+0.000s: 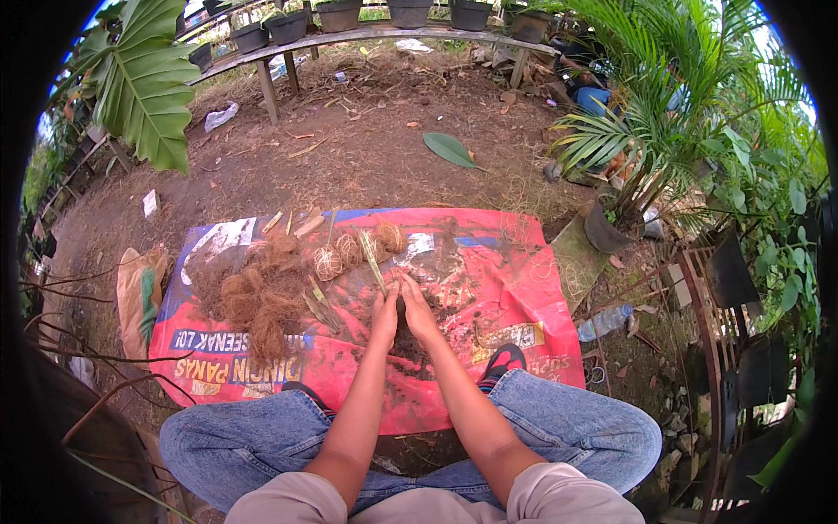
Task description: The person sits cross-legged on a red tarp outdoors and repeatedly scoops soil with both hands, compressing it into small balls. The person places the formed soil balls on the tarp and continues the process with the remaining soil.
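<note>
My left hand (385,316) and my right hand (417,309) meet over the middle of a red plastic sheet (524,262). Between them rises the leafy green stem of a plant cutting (372,259); its lower end is hidden by the hands. Whatever else lies between the palms is hidden. Dark loose soil (409,347) is spread under and around the hands. Just beyond them, several string-wrapped fibre balls (328,262) sit in a row. To the left lies a heap of brown coconut fibre (252,308), with further cut stems (321,308) between it and my hands.
A paper sack (134,295) lies left of the sheet. To the right are a plastic bottle (605,323), tangled string (560,268) and a potted palm (610,223). Thin bare branches (98,357) reach in from the left. A wooden bench (366,36) with pots stands beyond.
</note>
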{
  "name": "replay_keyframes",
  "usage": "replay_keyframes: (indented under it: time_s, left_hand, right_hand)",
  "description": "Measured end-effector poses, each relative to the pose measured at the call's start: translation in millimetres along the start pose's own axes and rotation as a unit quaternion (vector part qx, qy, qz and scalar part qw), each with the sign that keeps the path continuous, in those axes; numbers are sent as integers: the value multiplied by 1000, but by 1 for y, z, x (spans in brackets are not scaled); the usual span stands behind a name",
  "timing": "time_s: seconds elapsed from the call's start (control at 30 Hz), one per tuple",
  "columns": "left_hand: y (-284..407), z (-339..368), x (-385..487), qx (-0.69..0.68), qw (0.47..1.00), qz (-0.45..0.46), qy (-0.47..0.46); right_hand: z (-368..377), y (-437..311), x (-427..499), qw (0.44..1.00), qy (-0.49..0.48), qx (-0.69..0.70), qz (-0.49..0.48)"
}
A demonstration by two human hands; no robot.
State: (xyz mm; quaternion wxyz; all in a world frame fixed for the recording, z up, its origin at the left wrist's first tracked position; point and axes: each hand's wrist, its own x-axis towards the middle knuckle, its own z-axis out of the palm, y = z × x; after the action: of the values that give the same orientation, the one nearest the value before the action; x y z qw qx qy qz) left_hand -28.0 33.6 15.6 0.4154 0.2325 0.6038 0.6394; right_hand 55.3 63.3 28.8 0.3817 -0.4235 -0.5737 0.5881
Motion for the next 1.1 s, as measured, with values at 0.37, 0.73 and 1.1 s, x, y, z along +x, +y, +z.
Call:
replay_keyframes:
  time_s: [0.37, 0.73, 1.1]
  left_hand:
    - [13, -9, -10, -138, 983, -120, 7]
    - [0, 14, -10, -86, 993, -51, -66]
    - [5, 8, -13, 278, 949, 121, 91]
  right_hand:
    - [-4, -40, -4, 981, 82, -174, 13]
    - [3, 18, -1, 944, 103, 296, 103]
    - [11, 24, -10, 943, 70, 284, 159]
